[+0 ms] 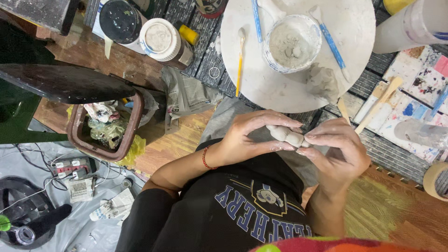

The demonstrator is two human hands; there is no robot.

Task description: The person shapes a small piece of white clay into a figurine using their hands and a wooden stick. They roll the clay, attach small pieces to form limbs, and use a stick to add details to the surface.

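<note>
Two hands meet on one small clay lump (287, 135), and I take the round board (261, 79) as my landmark: the lump sits just below its near edge, held up over my lap. My left hand (249, 137) curls round the lump's left end, fingers arched over the top and thumb under it. My right hand (333, 151) pinches the right end between fingertips (317, 135) and thumb, so both hands are mostly closed on the clay. A red bracelet (205, 158) rings the left wrist.

On the board stands a white cup (291, 44) with grey slip and a few clay bits inside. Left of the cup lies a yellow tool (239, 60), right of it a blue tool (331, 44), and a grey clay heap (322, 81) sits by the board's lower right rim. Wooden sticks (380, 100) lie right of the board on a paint-stained sheet (420, 86). Left of the board stand two jars (140, 30) and crumpled newspaper (186, 95); farther left and lower, a brown bin (105, 126) full of rubbish. A tape roll (436, 179) is cut off by the frame far right of the board.

Nothing stands between my hands and the board. Fingers hide much of the lump, so I cannot tell its full shape
</note>
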